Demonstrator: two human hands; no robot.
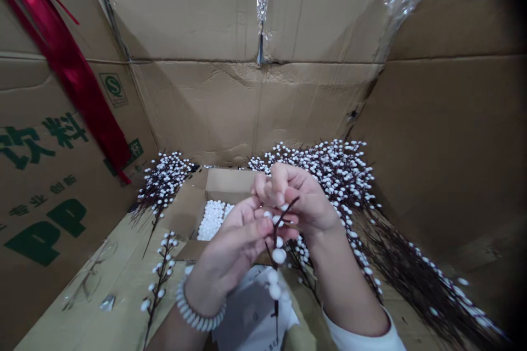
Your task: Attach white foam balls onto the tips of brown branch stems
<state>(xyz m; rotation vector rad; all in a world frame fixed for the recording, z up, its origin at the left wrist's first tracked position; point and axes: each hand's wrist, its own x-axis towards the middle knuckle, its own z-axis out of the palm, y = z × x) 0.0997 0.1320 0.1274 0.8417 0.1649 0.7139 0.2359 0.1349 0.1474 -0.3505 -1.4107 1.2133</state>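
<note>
My two hands meet in front of me at about the middle of the view, just above the brown twig (pixel 279 255) with its white balls. My left hand (pixel 230 238) comes up from the lower edge, forearm slanting inward to the right, with a white coiled band (pixel 200 313) around the wrist. Its thumb lies forward toward the stem while the fingers reach behind, so this grip is closed on the upper part of the twig, which hangs down nearly upright between my forearms, its top end bent to the right.

My right hand (pixel 303 197) comes in from the lower right, forearm slanting up and leftward out of a white sleeve (pixel 362 332). The wrist is bent over, the forefinger curled and the thumb drawn in close to it, right by the twig's top. That grip is nearly pinched together; I cannot tell what, if anything, lies between the fingertips.

Behind my left hand is a cardboard box (pixel 230 180) with loose white balls (pixel 212 220) in it. Beyond my right hand a large heap of white-balled branches (pixel 329 170) spreads along the tabletop (pixel 119 269). A single branch (pixel 158 279) lies to the left of my left wrist.
</note>
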